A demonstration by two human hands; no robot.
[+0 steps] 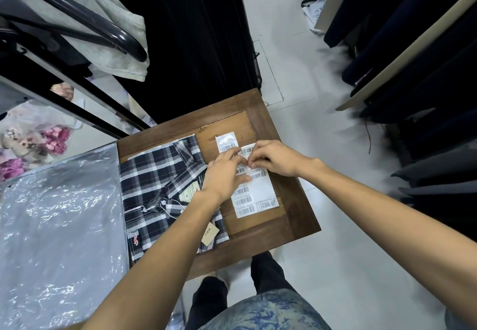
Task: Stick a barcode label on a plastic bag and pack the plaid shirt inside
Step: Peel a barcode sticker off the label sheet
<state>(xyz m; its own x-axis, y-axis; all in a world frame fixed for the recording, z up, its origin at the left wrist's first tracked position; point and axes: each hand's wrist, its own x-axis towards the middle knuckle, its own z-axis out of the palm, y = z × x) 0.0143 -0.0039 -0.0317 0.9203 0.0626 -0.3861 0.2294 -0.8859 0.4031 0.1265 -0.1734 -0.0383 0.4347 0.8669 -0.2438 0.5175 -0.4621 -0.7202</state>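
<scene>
A folded black-and-white plaid shirt (160, 187) lies on the left half of a small wooden table (291, 200), with a tan price tag (209, 234) on it. To its right lies a white sheet of barcode labels (258, 195). My left hand (224, 174) presses down on the sheet. My right hand (273, 158) pinches a barcode label (246, 151) at the sheet's upper part, its edge lifted. A stack of clear plastic bags (62, 226) lies to the left of the table.
A clothes rack with black hangers (85, 22) and a grey garment (116, 35) hangs at upper left. Dark garments (426, 97) line the right side. Grey floor (322, 265) runs between. A bag with pink items (31, 146) sits at far left.
</scene>
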